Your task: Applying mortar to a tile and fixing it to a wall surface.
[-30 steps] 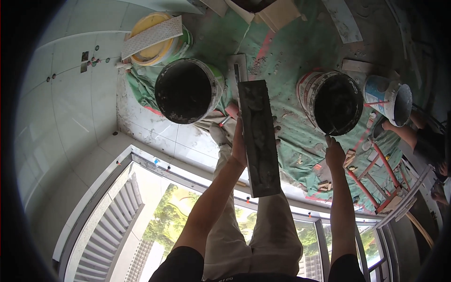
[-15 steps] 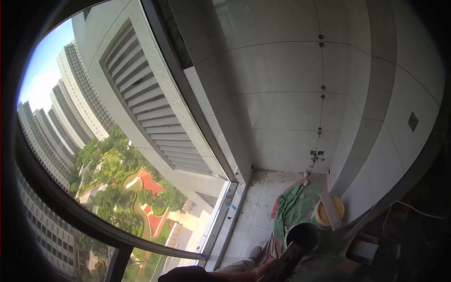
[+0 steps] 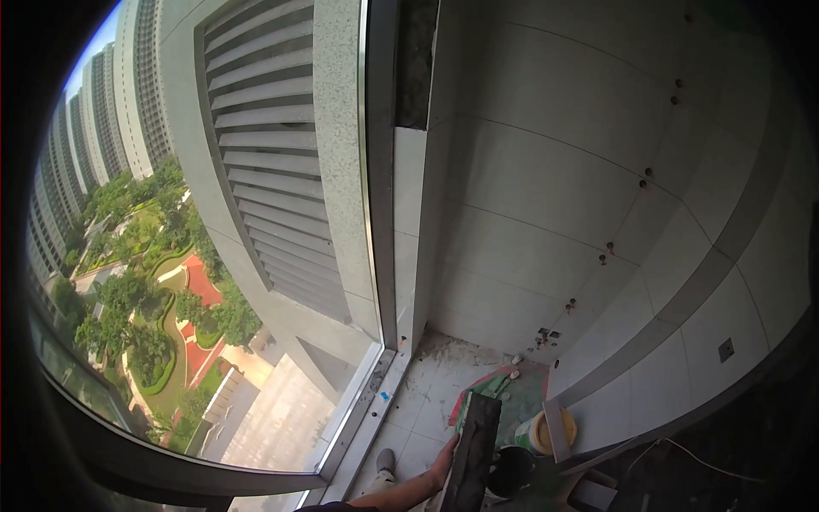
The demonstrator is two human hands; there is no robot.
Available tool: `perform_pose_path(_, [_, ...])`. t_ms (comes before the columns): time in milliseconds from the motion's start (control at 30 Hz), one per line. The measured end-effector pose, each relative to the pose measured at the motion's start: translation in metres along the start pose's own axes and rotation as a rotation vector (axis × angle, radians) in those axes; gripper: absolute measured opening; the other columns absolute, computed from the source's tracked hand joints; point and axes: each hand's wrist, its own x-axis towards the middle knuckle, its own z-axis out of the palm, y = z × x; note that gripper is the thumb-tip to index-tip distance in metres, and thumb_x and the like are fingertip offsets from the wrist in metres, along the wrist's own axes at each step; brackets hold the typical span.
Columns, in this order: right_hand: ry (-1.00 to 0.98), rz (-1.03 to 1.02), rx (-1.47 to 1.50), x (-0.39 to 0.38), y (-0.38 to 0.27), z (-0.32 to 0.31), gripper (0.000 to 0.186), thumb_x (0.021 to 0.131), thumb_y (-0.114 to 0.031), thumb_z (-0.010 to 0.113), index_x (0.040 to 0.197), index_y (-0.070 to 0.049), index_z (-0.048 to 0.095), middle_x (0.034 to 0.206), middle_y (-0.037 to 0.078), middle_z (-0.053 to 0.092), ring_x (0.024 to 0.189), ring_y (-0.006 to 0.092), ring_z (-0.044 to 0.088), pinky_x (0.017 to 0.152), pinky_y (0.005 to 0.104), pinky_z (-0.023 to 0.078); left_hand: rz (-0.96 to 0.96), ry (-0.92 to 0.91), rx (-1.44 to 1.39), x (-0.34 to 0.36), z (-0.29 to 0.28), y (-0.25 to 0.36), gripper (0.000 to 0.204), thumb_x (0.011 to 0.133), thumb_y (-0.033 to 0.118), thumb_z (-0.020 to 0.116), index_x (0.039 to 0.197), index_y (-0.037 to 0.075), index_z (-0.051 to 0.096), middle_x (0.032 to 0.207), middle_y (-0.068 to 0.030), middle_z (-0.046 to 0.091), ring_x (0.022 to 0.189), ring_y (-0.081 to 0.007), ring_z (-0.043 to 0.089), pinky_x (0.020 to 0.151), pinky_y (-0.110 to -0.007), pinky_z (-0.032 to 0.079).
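My left hand (image 3: 442, 465) grips the left edge of a long, narrow tile strip (image 3: 474, 448), held up in front of me at the bottom of the view. Its visible face is dark grey and rough, as if coated with mortar. My fingers are partly hidden by the strip. Beyond and to its right stands a black bucket (image 3: 512, 471), partly covered by it. My right hand is out of view.
A tall window (image 3: 386, 171) fills the left side. Beside its frame, a bare dark patch (image 3: 415, 64) sits above white tiles. A yellow-rimmed bucket (image 3: 539, 433) with a board (image 3: 557, 431) across it stands on green sheeting (image 3: 531, 388). My shoe (image 3: 386, 462) is on the floor tiles.
The tile strip has come up from beside the black bucket and now stands more upright, its dark face showing. My left hand has come into clearer view. The whole view has tilted.
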Motion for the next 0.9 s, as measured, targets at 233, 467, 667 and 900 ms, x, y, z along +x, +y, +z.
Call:
perform_pose_path(233, [-0.088, -0.236, 0.195, 0.056, 0.0, 0.164, 0.06, 0.103, -0.044, 0.075, 0.145, -0.002, 0.066, 0.116, 0.015, 0.077, 0.095, 0.0283, 0.074, 0.083, 0.0502, 0.059, 0.048, 0.153, 0.109, -0.019, 0.038, 0.149, 0.091, 0.109, 0.078, 0.044, 0.164, 0.006, 0.054, 0.153, -0.0217, 0.068, 0.135, -0.0397, 0.069, 0.123, -0.054, 0.049])
perform_pose_path(467, [-0.014, -0.683, -0.232, -0.029, -0.12, 0.235, 0.033, 0.098, -0.027, 0.079, 0.118, -0.001, 0.081, 0.101, 0.019, 0.083, 0.087, 0.0348, 0.078, 0.082, 0.0474, 0.06, 0.044, -0.179, -0.048, -0.017, 0.04, 0.232, 0.098, 0.108, 0.084, 0.036, 0.168, 0.008, 0.05, 0.16, -0.0225, 0.061, 0.14, -0.0418, 0.064, 0.123, -0.059, 0.048])
perform_pose_path(667, [0.098, -1.116, -0.121, -0.103, -0.24, 0.233, 0.029, 0.092, -0.018, 0.081, 0.105, 0.008, 0.077, 0.084, 0.022, 0.078, 0.08, 0.0337, 0.079, 0.077, 0.0466, 0.058, 0.212, -0.097, 0.015, -0.031, 0.128, 0.288, 0.099, 0.108, 0.085, 0.033, 0.169, 0.009, 0.048, 0.159, -0.0183, 0.063, 0.134, -0.037, 0.068, 0.12, -0.054, 0.051])
perform_pose_path(900, [-0.367, -0.963, 0.362, -0.151, -0.351, 0.205, 0.03, 0.118, -0.019, 0.056, 0.116, 0.007, 0.07, 0.102, 0.02, 0.081, 0.086, 0.0267, 0.08, 0.076, 0.0395, 0.065, 0.542, -0.174, 0.296, -0.001, 0.223, 0.335, 0.104, 0.105, 0.09, 0.032, 0.174, 0.012, 0.038, 0.161, -0.0196, 0.059, 0.133, -0.0368, 0.066, 0.115, -0.056, 0.054])
